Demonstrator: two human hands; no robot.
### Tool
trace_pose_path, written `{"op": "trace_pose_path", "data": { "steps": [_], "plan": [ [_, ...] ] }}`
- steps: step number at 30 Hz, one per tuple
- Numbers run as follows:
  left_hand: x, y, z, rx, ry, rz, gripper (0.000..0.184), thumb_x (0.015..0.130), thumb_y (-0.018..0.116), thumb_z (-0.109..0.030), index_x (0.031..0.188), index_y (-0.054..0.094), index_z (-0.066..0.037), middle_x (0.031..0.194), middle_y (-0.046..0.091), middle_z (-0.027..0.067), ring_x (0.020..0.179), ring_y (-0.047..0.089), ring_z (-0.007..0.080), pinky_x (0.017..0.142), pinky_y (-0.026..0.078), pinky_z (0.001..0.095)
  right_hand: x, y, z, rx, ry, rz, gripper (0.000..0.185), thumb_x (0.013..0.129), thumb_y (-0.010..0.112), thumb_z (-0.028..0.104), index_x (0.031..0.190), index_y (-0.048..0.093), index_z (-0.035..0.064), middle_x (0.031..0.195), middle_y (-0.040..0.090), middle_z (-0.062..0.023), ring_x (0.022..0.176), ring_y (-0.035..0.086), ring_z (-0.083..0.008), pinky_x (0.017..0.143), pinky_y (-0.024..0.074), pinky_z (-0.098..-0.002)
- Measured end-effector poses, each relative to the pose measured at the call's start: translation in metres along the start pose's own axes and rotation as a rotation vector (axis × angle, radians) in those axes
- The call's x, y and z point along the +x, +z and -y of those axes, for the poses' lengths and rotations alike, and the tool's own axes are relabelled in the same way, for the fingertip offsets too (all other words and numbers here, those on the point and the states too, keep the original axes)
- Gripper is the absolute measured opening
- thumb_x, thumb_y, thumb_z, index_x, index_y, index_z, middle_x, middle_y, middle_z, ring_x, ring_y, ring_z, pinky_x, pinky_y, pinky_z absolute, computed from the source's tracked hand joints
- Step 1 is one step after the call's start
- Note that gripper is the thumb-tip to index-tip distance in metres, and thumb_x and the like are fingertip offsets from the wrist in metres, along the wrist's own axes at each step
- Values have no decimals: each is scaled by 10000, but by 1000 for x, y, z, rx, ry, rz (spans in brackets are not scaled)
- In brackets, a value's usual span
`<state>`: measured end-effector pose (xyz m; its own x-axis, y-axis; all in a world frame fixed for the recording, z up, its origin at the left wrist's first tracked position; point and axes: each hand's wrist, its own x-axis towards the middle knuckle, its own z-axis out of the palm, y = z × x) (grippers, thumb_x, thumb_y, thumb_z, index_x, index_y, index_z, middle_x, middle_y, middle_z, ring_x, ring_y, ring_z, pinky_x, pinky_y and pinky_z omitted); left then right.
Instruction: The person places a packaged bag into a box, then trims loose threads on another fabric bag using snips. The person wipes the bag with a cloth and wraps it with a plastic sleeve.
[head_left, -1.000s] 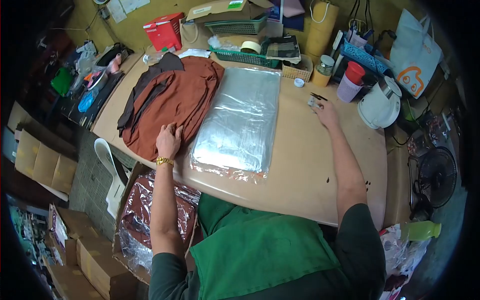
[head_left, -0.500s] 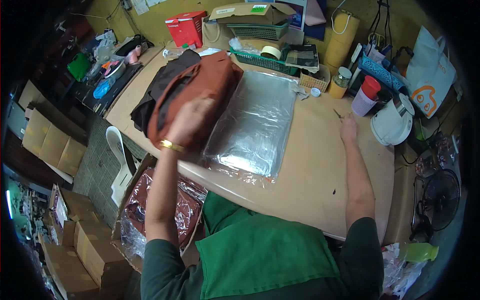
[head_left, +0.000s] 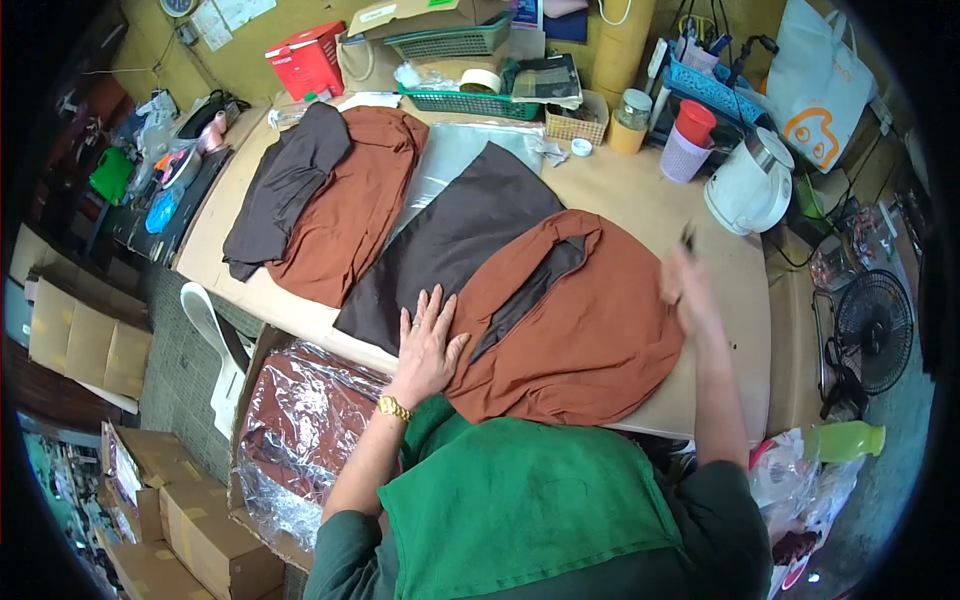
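Observation:
A rust-and-dark garment (head_left: 590,330) is spread over the near middle of the table, covering most of the clear plastic bags (head_left: 455,150). My left hand (head_left: 428,345) lies flat on it, fingers spread, where the dark lining meets the rust cloth. At the garment's right edge is my right hand (head_left: 686,280), blurred, with its fingers closed round a small dark pointed tool (head_left: 688,238); the tool's kind is too blurred to tell. Another rust garment (head_left: 360,200) with a dark sleeve (head_left: 290,190) rests on the table's left part.
Green baskets (head_left: 470,102), a jar (head_left: 630,122), a red cup (head_left: 695,122) and a white kettle (head_left: 750,185) line the table's back. On the floor at the left are a box of plastic-wrapped clothing (head_left: 310,430) and a white chair (head_left: 215,330). A fan (head_left: 872,330) stands right.
One garment has moved from the left stack onto the bags and the table's middle. My left hand, earlier on the stack, now lies flat on it. A crumpled scrap has left my right hand.

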<state>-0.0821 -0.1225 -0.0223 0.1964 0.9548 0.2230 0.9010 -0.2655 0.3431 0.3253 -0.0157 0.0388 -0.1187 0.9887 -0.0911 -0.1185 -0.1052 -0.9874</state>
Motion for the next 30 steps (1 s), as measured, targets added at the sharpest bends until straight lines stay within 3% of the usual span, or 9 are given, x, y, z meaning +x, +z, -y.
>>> {"op": "trace_pose_path", "data": {
  "steps": [2, 4, 7, 12, 14, 17, 21, 26, 30],
  "plan": [
    [-2, 7, -18, 9, -85, 14, 644, 945, 579, -350, 1474, 388, -37, 1579, 248, 218, 1460, 212, 431, 1136, 189, 634, -45, 66, 18, -371, 334, 47, 377, 1040, 479, 285, 743, 524, 58, 726, 491, -14, 639, 528, -137, 607, 424, -273],
    [0, 5, -40, 53, -27, -36, 631, 940, 577, -380, 1428, 431, -7, 1536, 329, 228, 1437, 270, 425, 1142, 181, 619, -45, 62, -27, -896, -210, 350, 281, 995, 526, 166, 772, 531, -5, 809, 530, -112, 788, 584, -238, 754, 468, -326],
    [8, -4, -71, -182, 57, 37, 605, 936, 586, -385, 1391, 467, -4, 1391, 512, 207, 1335, 432, 381, 1098, 295, 542, 7, 21, -66, -838, -465, 213, 89, 937, 541, 41, 882, 575, -20, 870, 552, -169, 819, 600, -332, 771, 492, -390],
    [23, 9, -110, -658, 442, 301, 587, 1021, 459, -280, 1503, 286, 6, 1384, 488, 294, 1308, 452, 419, 1133, 328, 428, 40, 62, -14, -735, 53, 18, 323, 896, 671, 278, 1025, 594, -7, 917, 696, -150, 872, 679, -267, 770, 510, -358],
    [33, -5, -120, -844, 351, 561, 506, 966, 511, -165, 1443, 411, -30, 1337, 537, 258, 1240, 511, 412, 1087, 384, 424, 10, 96, -15, -864, -89, 79, 428, 834, 766, 250, 1081, 523, -1, 827, 654, -72, 737, 626, -175, 697, 499, -334],
    [47, 16, -95, -555, 337, 223, 436, 743, 561, 37, 1173, 603, -24, 1191, 622, 165, 1135, 572, 390, 1012, 424, 453, 5, 98, -43, -874, -147, 197, 401, 801, 780, 140, 1072, 504, 36, 800, 613, -58, 740, 611, -157, 708, 494, -324],
    [36, 29, -68, 7, 297, 162, 708, 948, 548, -438, 1503, 328, -59, 1574, 301, 121, 1483, 212, 325, 1182, 94, 589, -3, 79, -47, -770, -117, 36, 423, 824, 748, 160, 1142, 490, 52, 833, 639, -113, 826, 665, -264, 756, 498, -393],
    [33, 25, -63, 48, 335, 184, 887, 870, 582, -600, 1524, 299, -72, 1589, 278, 104, 1489, 198, 320, 1179, 79, 604, -24, 109, -51, -652, -266, 151, 484, 808, 763, 185, 1210, 526, 58, 1044, 637, -170, 979, 646, -266, 866, 491, -363],
    [29, 6, -35, 78, 307, 237, 937, 834, 617, -618, 1536, 281, -97, 1603, 258, 85, 1490, 200, 312, 1170, 67, 624, -19, 57, -1, -654, -292, -240, 339, 813, 684, 27, 1134, 576, 33, 1033, 636, -87, 971, 616, -174, 883, 470, -291]
  ]
}}
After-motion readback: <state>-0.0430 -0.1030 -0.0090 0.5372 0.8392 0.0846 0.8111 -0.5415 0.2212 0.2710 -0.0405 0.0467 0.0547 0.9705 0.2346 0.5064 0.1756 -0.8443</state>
